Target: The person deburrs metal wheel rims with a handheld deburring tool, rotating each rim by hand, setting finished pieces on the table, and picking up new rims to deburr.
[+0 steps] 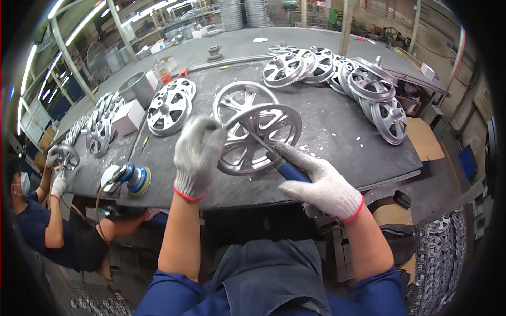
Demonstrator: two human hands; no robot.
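Both my hands wear white knit gloves with red cuffs. A silver spoked metal wheel stands tilted on the dark worktable in front of me. My left hand is closed on the wheel's left rim, its fingertips partly hidden. My right hand is wrapped round a blue-handled hand tool. Its thin metal shaft points up and left in among the spokes, near the hub; I cannot make out its tip. Right behind stands a second silver wheel, partly covered by the first.
More wheels lie left of centre, and a long row curves along the right. A blue-and-yellow disc sander rests near the front edge, beside a white box and a grey bucket. At far left, a co-worker holds a wheel.
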